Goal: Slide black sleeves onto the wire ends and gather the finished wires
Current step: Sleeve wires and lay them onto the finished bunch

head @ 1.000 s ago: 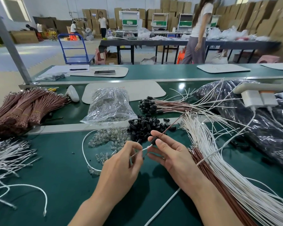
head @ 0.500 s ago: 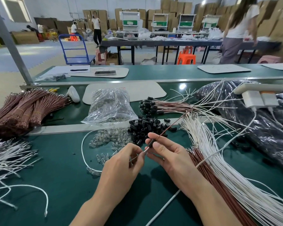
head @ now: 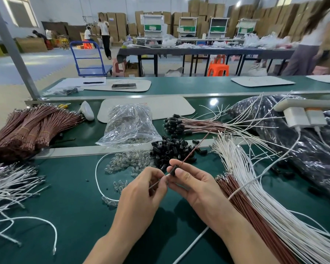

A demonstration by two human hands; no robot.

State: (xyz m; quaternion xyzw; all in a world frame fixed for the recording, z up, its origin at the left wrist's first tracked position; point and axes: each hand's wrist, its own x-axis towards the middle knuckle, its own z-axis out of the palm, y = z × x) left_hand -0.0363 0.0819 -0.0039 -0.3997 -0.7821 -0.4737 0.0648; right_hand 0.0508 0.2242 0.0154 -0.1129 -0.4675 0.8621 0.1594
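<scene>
Head view: along the left edge we see tied bundles of brown wires (head: 27, 128) and, nearer us, loose white wires (head: 8, 185) running off the frame. Bare green surface (head: 65, 197) lies open between these and our two hands. One clear plastic bag (head: 130, 126) sits behind. Our left hand (head: 139, 199) pinches the lower end of one thin brown wire (head: 194, 149). Our right hand (head: 196, 183) pinches one small black tubular sleeve (head: 172, 171) threaded on that wire. Loose black sleeves (head: 170, 151), too many to count, are piled just behind our hands. Finished sleeved wires (head: 198, 126) lie gathered farther back. A fan of white and brown wires (head: 255, 197) crowds our right wrist, and a dark plastic bag (head: 303, 149) fills the right edge.
</scene>
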